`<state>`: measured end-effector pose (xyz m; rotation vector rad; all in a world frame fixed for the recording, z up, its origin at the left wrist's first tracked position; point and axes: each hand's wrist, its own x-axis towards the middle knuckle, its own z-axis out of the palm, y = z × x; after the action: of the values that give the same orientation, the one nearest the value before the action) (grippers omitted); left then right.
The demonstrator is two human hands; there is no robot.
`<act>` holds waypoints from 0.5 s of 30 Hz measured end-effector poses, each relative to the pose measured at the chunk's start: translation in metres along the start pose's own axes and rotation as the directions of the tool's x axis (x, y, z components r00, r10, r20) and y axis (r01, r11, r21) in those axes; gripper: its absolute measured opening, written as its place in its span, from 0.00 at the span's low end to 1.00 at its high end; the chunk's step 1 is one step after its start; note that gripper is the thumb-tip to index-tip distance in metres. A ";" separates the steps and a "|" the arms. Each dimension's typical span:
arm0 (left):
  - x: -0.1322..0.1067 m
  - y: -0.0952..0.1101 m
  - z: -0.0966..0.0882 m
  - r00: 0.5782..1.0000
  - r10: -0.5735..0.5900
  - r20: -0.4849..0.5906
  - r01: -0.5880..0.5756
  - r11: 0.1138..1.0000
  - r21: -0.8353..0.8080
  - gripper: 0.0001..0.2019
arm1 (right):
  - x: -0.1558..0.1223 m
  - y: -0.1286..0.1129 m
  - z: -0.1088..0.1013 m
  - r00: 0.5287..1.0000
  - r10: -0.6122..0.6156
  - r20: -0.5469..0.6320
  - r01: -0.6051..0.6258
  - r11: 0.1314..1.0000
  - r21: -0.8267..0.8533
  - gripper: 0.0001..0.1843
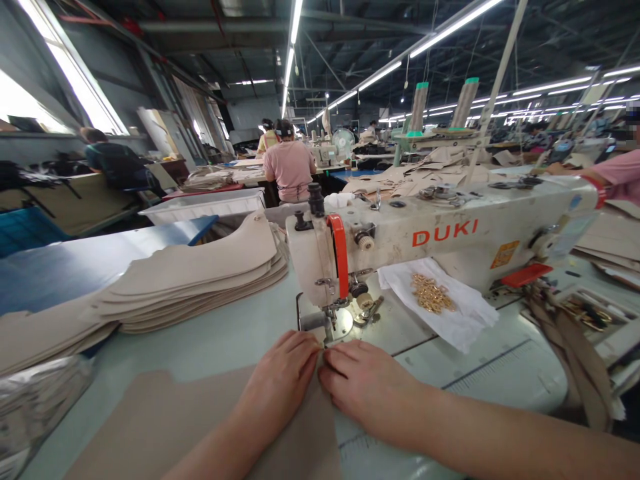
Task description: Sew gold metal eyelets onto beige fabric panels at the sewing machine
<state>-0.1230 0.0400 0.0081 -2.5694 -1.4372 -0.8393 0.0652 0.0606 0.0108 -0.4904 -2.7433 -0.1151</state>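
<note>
The tan cloth (pixel 200 417) lies flat at the bottom of the frame, under the two hands. The left hand (pixel 285 367) and the right hand (pixel 367 380) are both curled, and their tips pinch the cloth at its top right corner. The thumbs are mostly hidden, so I cannot tell how hard they press.

The needle (pixel 334 321) is just past the fingertips, up and a bit to the right. Both hands are near it, and neither is clearly nearer. The cloth's right edge runs from the fingertips down to the bottom of the frame. The rest spreads to the lower left and goes out of sight, so its long way is hard to tell.

A strip of green table (pixel 200 350) shows between the cloth and the big pile (pixel 200 267) at the left. More green shows right of the cloth, past the right arm. The machine (pixel 445 233) blocks the way up and right. Gold bits (pixel 433 293) sit on a white sheet (pixel 470 327) under its arm.
</note>
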 end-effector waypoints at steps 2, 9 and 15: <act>0.000 0.000 0.000 1.000 -0.003 0.008 0.003 1.000 -0.001 0.09 | 0.002 -0.001 -0.001 1.000 0.024 0.007 -0.024 1.000 -0.012 0.10; 0.002 0.004 -0.006 0.997 -0.037 0.066 0.036 0.999 0.008 0.09 | 0.006 0.001 -0.001 0.999 -0.012 0.041 0.013 1.000 -0.022 0.10; 0.006 0.006 -0.009 0.994 -0.051 0.098 0.051 0.999 0.010 0.09 | 0.003 0.001 0.001 0.999 -0.044 0.029 0.044 0.999 0.002 0.09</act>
<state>-0.1196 0.0383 0.0197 -2.6130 -1.5352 -0.7220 0.0625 0.0626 0.0114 -0.4347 -2.7827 -0.1174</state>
